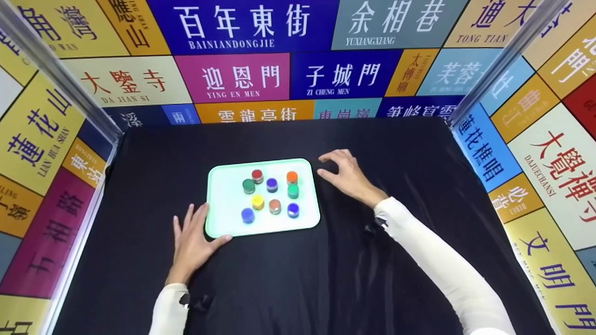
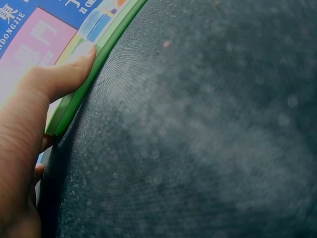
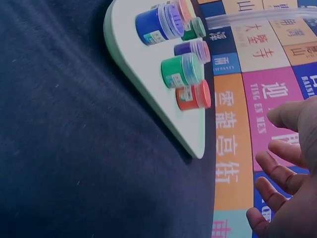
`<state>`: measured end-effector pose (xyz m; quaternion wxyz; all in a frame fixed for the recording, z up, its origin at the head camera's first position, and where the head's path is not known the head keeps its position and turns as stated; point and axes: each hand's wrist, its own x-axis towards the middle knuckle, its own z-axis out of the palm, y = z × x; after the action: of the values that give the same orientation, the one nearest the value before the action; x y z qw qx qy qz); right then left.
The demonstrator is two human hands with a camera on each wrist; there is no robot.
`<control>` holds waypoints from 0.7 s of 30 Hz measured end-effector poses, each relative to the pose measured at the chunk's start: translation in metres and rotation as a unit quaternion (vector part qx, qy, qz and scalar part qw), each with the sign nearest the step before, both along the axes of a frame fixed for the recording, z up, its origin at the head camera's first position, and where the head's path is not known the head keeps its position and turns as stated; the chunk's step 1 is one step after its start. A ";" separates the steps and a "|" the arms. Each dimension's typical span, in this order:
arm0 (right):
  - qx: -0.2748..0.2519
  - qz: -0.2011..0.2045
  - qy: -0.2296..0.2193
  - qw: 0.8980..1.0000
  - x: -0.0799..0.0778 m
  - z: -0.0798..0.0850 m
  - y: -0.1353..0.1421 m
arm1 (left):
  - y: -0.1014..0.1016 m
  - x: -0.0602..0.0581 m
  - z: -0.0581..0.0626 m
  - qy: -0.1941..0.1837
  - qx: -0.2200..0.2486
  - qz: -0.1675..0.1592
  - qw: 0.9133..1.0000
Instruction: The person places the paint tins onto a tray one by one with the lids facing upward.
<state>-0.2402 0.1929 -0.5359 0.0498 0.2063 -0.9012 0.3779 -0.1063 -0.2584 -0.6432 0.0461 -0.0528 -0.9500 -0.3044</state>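
A pale green tray [image 1: 223, 186] lies on the black cloth, bearing several small paint jars, among them a yellow jar [image 1: 257, 202], an orange jar [image 1: 292, 177] and a dark green jar [image 1: 248, 186]. My left hand [image 1: 193, 242] is at the tray's near left corner, fingers spread along its left side. Its thumb [image 2: 74, 74] rests on the green rim in the left wrist view. Off the tray's right edge, my right hand [image 1: 344, 173] hovers with nothing in it, its fingers loosely bent and apart. The green jar [image 3: 181, 71] and blue jar [image 3: 158, 25] show labels in the right wrist view.
Black cloth [image 1: 279, 284] covers the table. Panels with large printed characters stand behind it [image 1: 233, 77] and at both sides. Clear posts [image 1: 507, 56] rise at the far corners.
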 end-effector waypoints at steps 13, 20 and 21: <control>0.010 -0.025 0.014 1.000 0.013 -0.009 0.037 | -0.005 -0.005 0.003 -0.022 0.000 -0.006 1.000; 0.056 -0.022 0.074 0.995 0.032 -0.005 0.058 | -0.005 -0.015 0.021 -0.053 0.013 -0.021 0.998; 0.062 -0.022 0.083 0.994 0.035 -0.005 0.060 | -0.003 -0.016 0.024 -0.054 0.016 -0.020 0.998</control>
<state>-0.2055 0.2530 -0.5408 0.1197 0.2201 -0.9198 0.3019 -0.1226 -0.2615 -0.6191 -0.0106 -0.0546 -0.9448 -0.3230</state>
